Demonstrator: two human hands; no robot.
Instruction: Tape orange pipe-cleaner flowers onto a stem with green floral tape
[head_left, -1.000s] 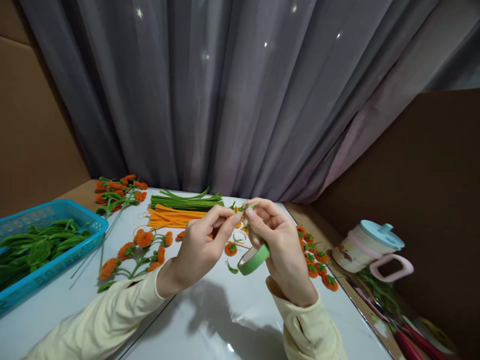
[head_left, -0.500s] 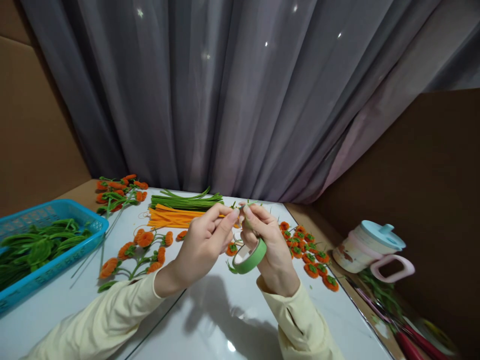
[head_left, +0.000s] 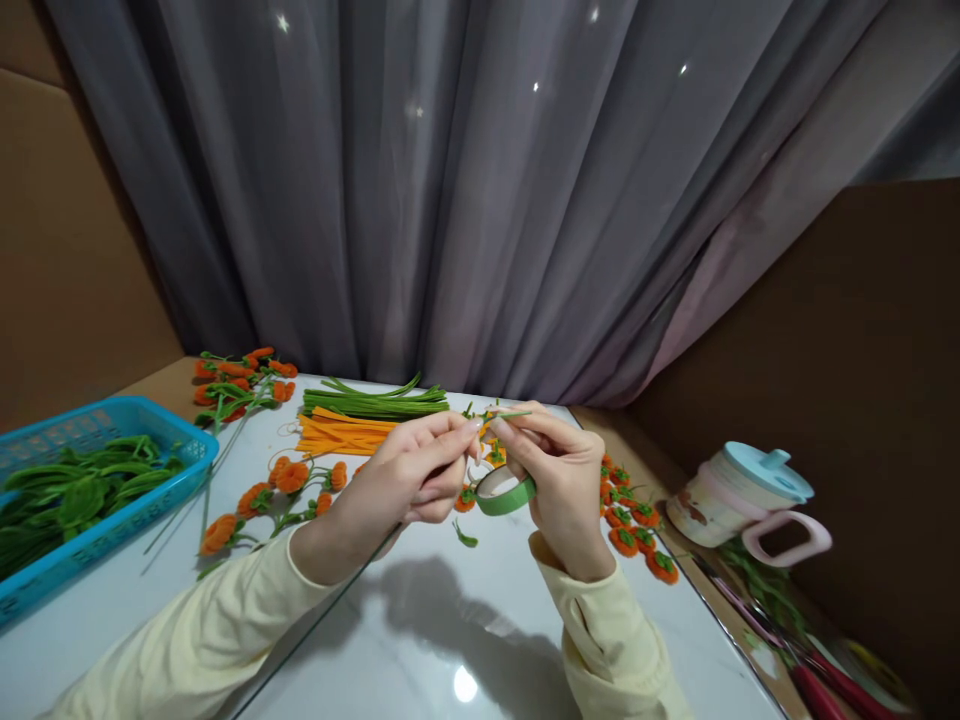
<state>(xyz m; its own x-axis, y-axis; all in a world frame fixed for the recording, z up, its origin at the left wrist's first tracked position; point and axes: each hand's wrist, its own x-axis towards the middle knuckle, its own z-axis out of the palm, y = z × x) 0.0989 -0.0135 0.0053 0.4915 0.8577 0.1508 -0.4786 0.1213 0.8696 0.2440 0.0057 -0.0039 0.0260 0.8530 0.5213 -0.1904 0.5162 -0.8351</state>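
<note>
The left hand (head_left: 409, 465) and the right hand (head_left: 564, 465) pinch a thin green stem (head_left: 516, 414) up above the white worktop (head_left: 390, 675), so each grip is narrow and holding it. A roll of green tape (head_left: 511, 501) hangs under the right hand. It looks best to hold the stem firm, turn it bit by bit, and keep the tape snug. The hands hide where tape and stem may meet, so go slowly.

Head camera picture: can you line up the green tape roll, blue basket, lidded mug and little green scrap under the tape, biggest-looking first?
1. Blue basket, though the picture's edge cuts it off
2. Lidded mug
3. Green tape roll
4. Little green scrap
</note>
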